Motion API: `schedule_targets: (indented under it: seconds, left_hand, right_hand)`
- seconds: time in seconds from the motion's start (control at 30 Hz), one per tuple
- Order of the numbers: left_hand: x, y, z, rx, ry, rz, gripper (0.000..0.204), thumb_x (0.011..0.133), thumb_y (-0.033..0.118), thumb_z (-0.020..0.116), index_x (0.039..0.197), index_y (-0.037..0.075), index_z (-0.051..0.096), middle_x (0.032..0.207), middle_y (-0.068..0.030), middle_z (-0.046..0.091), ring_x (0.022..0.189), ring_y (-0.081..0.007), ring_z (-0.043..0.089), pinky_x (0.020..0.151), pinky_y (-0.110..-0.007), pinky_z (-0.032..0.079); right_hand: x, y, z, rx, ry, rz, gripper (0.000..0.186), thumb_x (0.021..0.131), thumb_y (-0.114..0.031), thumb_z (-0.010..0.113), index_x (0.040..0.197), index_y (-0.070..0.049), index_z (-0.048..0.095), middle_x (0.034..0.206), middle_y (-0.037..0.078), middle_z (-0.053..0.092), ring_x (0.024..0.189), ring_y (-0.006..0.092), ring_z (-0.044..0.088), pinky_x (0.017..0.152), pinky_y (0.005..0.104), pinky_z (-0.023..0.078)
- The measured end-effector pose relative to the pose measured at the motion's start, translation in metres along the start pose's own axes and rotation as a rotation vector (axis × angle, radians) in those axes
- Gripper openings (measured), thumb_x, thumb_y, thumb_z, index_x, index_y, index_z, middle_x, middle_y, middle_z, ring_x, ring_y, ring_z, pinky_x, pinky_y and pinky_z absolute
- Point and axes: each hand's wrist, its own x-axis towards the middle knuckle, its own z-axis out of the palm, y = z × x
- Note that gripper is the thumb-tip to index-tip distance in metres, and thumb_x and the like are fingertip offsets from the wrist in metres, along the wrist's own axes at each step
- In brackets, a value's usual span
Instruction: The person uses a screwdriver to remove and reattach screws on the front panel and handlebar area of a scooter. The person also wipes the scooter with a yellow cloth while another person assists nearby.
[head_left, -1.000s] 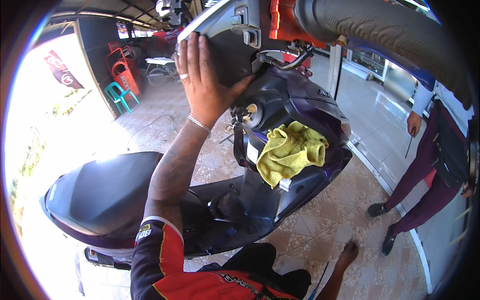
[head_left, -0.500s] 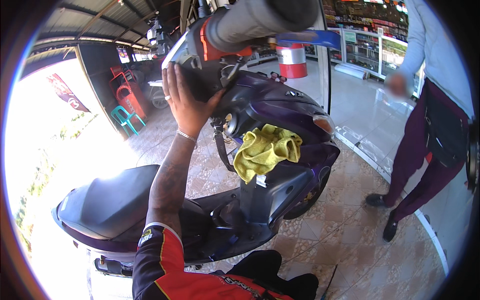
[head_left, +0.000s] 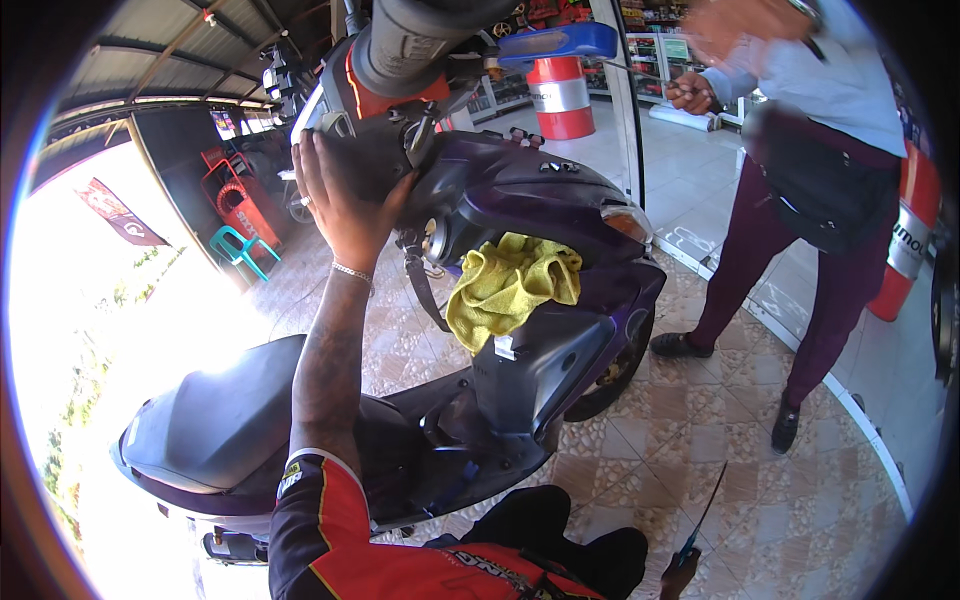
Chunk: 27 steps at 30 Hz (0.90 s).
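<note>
Our left hand (head_left: pixel 340 205) presses open-palmed, fingers spread, against the dark panel (head_left: pixel 375 165) below the handlebar of a purple scooter (head_left: pixel 530 190). A yellow cloth (head_left: pixel 510 285) lies just right of that hand. Our right hand (head_left: pixel 678 570), low, grips a thin screwdriver (head_left: pixel 705 515).

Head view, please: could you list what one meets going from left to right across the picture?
Teal plastic chair → left hand on the scooter's handlebar area → yellow cloth on the purple scooter → standing person in maroon trousers.
</note>
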Motion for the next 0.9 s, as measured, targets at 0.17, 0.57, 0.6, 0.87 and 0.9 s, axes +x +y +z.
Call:
schedule_targets:
  seconds: [0.17, 0.57, 0.6, 0.87, 0.9]
  left_hand:
    - [0.002, 0.001, -0.002, -0.016, -0.008, -0.01, 0.115, 0.064, 0.044, 0.095, 0.151, -0.005, 0.038, 0.156, -0.0263, 0.039, 0.146, -0.0462, 0.035, 0.119, -0.055, 0.032]
    - [0.004, 0.001, -0.004, -0.045, 0.008, -0.024, 0.113, 0.063, 0.039, 0.094, 0.152, -0.003, 0.039, 0.156, -0.0238, 0.041, 0.145, -0.0443, 0.038, 0.12, -0.054, 0.032]
    - [0.003, 0.001, -0.005, -0.038, 0.008, -0.024, 0.113, 0.063, 0.038, 0.094, 0.152, -0.002, 0.039, 0.156, -0.0236, 0.04, 0.145, -0.0445, 0.038, 0.119, -0.054, 0.033]
    - [0.0, -0.003, -0.001, -0.078, 0.036, -0.03, 0.111, 0.065, 0.047, 0.092, 0.151, -0.001, 0.041, 0.155, -0.0235, 0.042, 0.145, -0.0449, 0.037, 0.118, -0.057, 0.031]
    - [0.0, -0.004, -0.001, -0.084, 0.041, -0.034, 0.11, 0.067, 0.05, 0.091, 0.151, -0.001, 0.042, 0.154, -0.0233, 0.042, 0.145, -0.0453, 0.037, 0.118, -0.059, 0.03]
  right_hand:
    - [0.065, -0.203, -0.083, 0.066, 0.142, -0.493, 0.037, 0.099, -0.013, 0.061, 0.133, 0.002, 0.053, 0.107, 0.018, 0.064, 0.095, 0.0342, 0.063, 0.088, 0.0405, 0.05]
    - [0.052, -0.587, -0.206, 0.189, 0.023, -1.24, 0.038, 0.096, -0.011, 0.062, 0.131, 0.002, 0.06, 0.095, 0.017, 0.064, 0.078, 0.0272, 0.065, 0.069, 0.0394, 0.053]
    - [0.051, -0.6, -0.206, 0.191, 0.031, -1.265, 0.038, 0.096, -0.01, 0.063, 0.131, 0.003, 0.061, 0.095, 0.017, 0.065, 0.078, 0.027, 0.065, 0.069, 0.0397, 0.053]
    - [0.048, -0.655, -0.203, 0.11, 0.034, -1.284, 0.039, 0.095, -0.011, 0.069, 0.131, 0.002, 0.062, 0.095, 0.018, 0.066, 0.078, 0.026, 0.068, 0.066, 0.0371, 0.055]
    - [0.048, -0.659, -0.202, 0.121, 0.039, -1.292, 0.039, 0.095, -0.011, 0.07, 0.131, 0.002, 0.063, 0.095, 0.018, 0.066, 0.078, 0.0259, 0.069, 0.066, 0.0367, 0.056]
